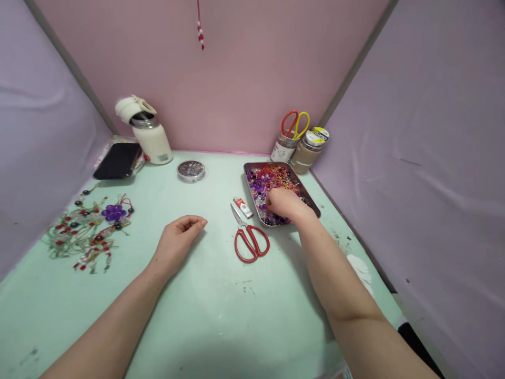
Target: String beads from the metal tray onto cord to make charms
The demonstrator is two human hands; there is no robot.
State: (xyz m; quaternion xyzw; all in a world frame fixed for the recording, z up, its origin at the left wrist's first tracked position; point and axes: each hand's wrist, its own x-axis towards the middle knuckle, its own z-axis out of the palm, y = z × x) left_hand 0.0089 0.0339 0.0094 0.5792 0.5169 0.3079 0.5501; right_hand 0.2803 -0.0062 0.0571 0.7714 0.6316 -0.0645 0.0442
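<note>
My right hand (284,204) reaches into a metal tray (312,202) full of purple, orange and clear beads; its fingers curl down among the beads and their tips are hidden. My left hand (179,239) rests on the pale green table with its fingers loosely curled and pinched together; I cannot make out anything in them. Red-handled scissors (249,237) lie between the two hands, just left of the tray. A small red and white tube (243,207) lies beside the tray's left edge.
Finished bead strings (89,226) lie at the left. A spool of clear cord (191,170), a white flask (148,134) and a black phone (118,160) sit at the back. Two jars (302,147), one holding scissors, stand behind the tray. Fabric walls enclose the table.
</note>
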